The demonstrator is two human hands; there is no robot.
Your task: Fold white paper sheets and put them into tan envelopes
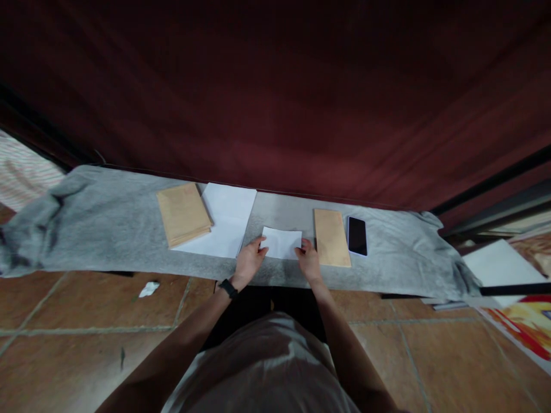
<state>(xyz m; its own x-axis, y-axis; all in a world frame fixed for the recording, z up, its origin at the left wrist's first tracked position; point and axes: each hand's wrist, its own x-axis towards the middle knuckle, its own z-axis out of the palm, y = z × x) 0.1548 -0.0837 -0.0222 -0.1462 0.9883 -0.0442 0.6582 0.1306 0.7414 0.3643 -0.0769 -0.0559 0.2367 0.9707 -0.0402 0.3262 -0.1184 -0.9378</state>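
A small white sheet of paper [282, 243], perhaps folded, is held between my two hands just above the grey cloth. Its left edge is pinched by my left hand [251, 258], which has a dark watch on the wrist. My right hand [308, 258] grips the opposite edge with thumb and fingers. Close to the right hand lies a brown envelope [333, 238]. Left of my hands, larger white sheets [230, 215] lie flat, partly under a stack of brown envelopes [183, 213].
A phone [357, 236] with a dark screen lies right of the single envelope. Grey cloth [116, 223] covers the narrow table. A dark red curtain [275, 115] hangs behind it. On the tiled floor lies a crumpled white scrap [148, 289].
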